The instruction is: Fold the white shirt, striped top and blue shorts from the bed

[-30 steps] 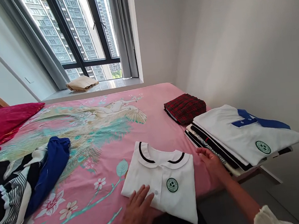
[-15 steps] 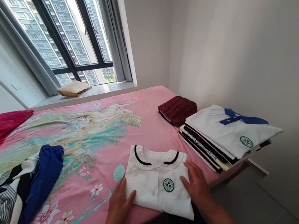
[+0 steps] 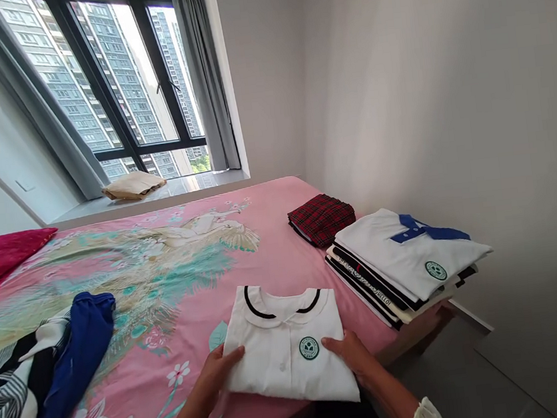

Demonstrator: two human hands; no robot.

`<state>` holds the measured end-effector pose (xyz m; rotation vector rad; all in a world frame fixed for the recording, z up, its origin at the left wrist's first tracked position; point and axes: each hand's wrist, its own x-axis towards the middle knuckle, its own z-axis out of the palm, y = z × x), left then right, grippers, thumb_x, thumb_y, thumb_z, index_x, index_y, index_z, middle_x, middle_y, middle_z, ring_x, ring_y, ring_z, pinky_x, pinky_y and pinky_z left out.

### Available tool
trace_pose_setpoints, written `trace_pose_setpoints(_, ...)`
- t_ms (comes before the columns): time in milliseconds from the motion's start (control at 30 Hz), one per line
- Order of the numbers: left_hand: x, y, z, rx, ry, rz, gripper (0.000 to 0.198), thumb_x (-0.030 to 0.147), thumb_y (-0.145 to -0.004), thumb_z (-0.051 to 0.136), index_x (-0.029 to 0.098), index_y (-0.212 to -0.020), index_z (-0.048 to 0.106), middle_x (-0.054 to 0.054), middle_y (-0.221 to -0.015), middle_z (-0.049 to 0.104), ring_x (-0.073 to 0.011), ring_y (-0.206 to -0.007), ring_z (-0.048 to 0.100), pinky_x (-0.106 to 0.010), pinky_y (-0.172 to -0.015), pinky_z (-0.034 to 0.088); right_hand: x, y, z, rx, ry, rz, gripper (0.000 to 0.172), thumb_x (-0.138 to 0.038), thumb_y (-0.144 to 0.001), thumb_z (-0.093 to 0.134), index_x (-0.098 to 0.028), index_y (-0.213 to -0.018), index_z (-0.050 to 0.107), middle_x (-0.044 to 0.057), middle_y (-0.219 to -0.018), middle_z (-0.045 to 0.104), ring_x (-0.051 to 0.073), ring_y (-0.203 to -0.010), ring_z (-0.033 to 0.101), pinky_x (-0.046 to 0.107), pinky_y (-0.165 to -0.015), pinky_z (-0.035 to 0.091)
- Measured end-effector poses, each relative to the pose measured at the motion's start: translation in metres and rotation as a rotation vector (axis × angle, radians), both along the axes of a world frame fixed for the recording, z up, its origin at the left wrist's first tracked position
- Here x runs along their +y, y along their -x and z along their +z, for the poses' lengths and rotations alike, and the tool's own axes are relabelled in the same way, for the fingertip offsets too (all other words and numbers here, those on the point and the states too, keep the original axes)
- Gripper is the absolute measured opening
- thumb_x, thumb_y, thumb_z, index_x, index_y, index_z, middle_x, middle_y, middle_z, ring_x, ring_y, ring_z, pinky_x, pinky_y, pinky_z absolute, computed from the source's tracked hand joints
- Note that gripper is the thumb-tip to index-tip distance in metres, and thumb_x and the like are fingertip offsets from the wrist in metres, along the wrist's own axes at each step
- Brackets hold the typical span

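A folded white shirt (image 3: 280, 356) with black trim on its round collar and a green badge lies at the bed's near edge, its lower edge reaching over the side. My left hand (image 3: 217, 374) grips its left side, thumb on top and fingers underneath. On the opposite side my right hand (image 3: 350, 355) holds it the same way, thumb beside the badge. The fingers of both hands are mostly hidden under the cloth.
To the right stands a stack of folded clothes (image 3: 368, 292), topped by a white polo shirt (image 3: 378, 244) with a blue collar. Behind it lies folded red plaid cloth (image 3: 322, 219). Blue cloth (image 3: 81, 352) and black-and-white patterned clothing (image 3: 22, 392) lie left on the pink bedspread (image 3: 269, 264).
My hands have gone from lying flat along the shirt's sides to gripping them, thumbs on top. The view has tilted up and shifted slightly.
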<state>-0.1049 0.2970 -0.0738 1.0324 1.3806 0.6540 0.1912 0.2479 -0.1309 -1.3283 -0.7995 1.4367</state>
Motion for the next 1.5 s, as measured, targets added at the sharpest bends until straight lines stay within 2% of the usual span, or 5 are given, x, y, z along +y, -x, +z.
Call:
trace_pose_setpoints(200,-0.030,0.006,0.030,-0.127,-0.180,0.283,0.048,0.048,-0.063,0.074,0.017,-0.096,0.058,-0.003,-0.075,0.071,-0.0176,-0.060,0.064,-0.026,-0.053,0.050,0.025,0.004,0.063,0.136,-0.228,0.152,0.049,-0.041,-0.075,0.066,-0.017,-0.117,0.056,0.011,-0.109,0.068,0.026,-0.091,0.067,0.042,-0.079,0.054)
trace_pose_setpoints(467,-0.091,0.057,-0.060,0.497,-0.419,0.389,0.061,0.053,-0.068,0.062,0.012,-0.113,0.056,-0.017,-0.108,0.065,-0.0336,-0.098,0.062,-0.050,-0.086,0.050,0.017,-0.013,-0.007,-0.542,-0.122,-0.040,0.043,-0.037,-0.078,0.055,-0.014,-0.114,0.053,0.018,-0.119,0.059,0.029,-0.110,0.056,0.050,-0.098,0.041)
trace_pose_setpoints(667,-0.059,0.021,-0.030,0.934,-0.976,-0.046,0.047,0.036,-0.089,0.040,0.021,-0.134,0.047,-0.007,-0.145,0.041,-0.0238,-0.137,0.031,-0.046,-0.115,0.018,0.034,0.042,0.022,-1.104,-0.736,0.068,0.051,-0.034,-0.092,0.035,-0.017,-0.140,0.035,0.011,-0.147,0.034,0.024,-0.139,0.022,0.049,-0.114,0.016)
trace_pose_setpoints(967,-0.011,0.017,-0.073,0.973,-0.550,-0.151,0.069,0.047,-0.082,0.045,0.019,-0.143,0.031,-0.008,-0.154,0.019,-0.0287,-0.142,0.012,-0.057,-0.113,-0.002,0.056,0.067,-0.022,-1.250,-0.446,0.449,0.067,-0.044,-0.087,0.042,-0.013,-0.145,0.026,0.011,-0.153,0.019,0.029,-0.142,0.012,0.055,-0.113,0.003)
trace_pose_setpoints(1500,-0.130,0.029,-0.077,0.218,-0.106,0.445,0.048,0.052,-0.060,0.068,0.017,-0.091,0.063,-0.011,-0.092,0.072,-0.0312,-0.092,0.066,-0.034,-0.066,0.054,-0.015,-0.015,-0.032,-0.807,0.056,0.151,0.039,-0.057,-0.068,0.057,-0.020,-0.080,0.062,0.007,-0.079,0.069,0.025,-0.076,0.063,0.035,-0.068,0.042)
